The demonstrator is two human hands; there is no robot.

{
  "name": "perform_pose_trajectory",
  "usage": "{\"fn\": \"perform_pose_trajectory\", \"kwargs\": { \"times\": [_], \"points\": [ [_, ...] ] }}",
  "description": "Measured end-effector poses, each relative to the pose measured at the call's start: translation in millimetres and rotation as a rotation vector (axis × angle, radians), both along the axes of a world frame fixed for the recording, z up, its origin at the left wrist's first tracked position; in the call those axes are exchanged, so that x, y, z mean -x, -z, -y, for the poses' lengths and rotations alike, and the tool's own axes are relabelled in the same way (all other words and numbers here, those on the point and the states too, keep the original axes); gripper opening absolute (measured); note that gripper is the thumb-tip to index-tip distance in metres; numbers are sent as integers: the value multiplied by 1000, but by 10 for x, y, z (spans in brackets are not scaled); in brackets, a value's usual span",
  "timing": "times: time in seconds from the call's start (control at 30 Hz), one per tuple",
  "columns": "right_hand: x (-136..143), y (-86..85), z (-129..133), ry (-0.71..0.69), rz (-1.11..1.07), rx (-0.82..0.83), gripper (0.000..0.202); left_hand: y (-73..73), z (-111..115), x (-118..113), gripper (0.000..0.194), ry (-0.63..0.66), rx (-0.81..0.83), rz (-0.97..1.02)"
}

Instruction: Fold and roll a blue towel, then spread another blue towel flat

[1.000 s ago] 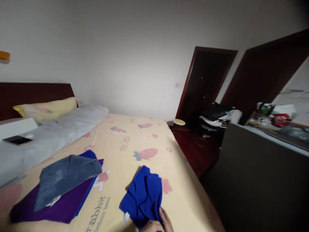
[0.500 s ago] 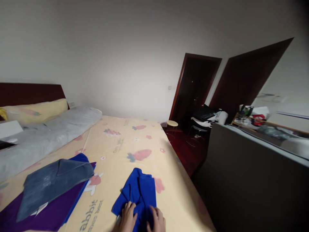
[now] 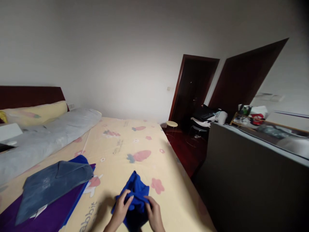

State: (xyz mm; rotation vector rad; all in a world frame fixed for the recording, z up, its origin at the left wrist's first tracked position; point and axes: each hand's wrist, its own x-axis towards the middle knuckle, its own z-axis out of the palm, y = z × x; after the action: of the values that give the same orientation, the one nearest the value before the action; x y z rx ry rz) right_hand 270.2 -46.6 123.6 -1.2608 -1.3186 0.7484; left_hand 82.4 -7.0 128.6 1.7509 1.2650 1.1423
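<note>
A bright blue cloth [image 3: 135, 193] is bunched up on the yellow patterned bed sheet [image 3: 125, 145] near the bed's front edge. My left hand [image 3: 120, 207] grips its left side with fingers spread over the fabric. My right hand [image 3: 153, 214] pinches its right side. The cloth is lifted and gathered between both hands. To the left lies a grey folded cloth [image 3: 51, 185] on top of a purple cloth [image 3: 45, 219] and another blue one.
A long grey pillow [image 3: 45, 138] and a yellow pillow [image 3: 33, 112] lie by the dark headboard. A dark grey cabinet [image 3: 253, 180] stands at the right, with clutter on top. A small round stool [image 3: 172, 124] and a loaded chair [image 3: 205, 119] stand by the dark doors.
Both hands came onto the blue cloth and gathered it up from lying flat into a raised bunch. The view shifted slightly to the right.
</note>
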Motion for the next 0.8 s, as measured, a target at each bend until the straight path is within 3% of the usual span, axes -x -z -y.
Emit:
{"fn": "perform_pose_trajectory", "kwargs": {
  "times": [0.1,0.2,0.33,0.43,0.53,0.63,0.7,0.8],
  "points": [
    [-148,-457,-75,28,-96,27,40,-231,-97,101,27,103,-35,-84],
    [-303,-744,-95,18,-37,1,39,-306,-198,214,22,86,-7,-67],
    [-546,-970,-12,73,157,-106,31,-431,-296,450,26,76,77,18],
    [-761,-1047,59,29,323,-156,28,-671,-287,662,32,160,148,105],
    [-955,-1004,69,-26,450,-136,32,-983,-234,803,29,123,166,209],
    [-1096,-789,26,15,487,-90,34,-1229,-202,830,28,59,123,196],
    [-1161,-555,4,70,477,-54,35,-1303,-206,816,30,33,101,177],
    [-1233,-148,17,176,425,16,33,-1277,-261,840,38,-61,81,228]
  ]
}}
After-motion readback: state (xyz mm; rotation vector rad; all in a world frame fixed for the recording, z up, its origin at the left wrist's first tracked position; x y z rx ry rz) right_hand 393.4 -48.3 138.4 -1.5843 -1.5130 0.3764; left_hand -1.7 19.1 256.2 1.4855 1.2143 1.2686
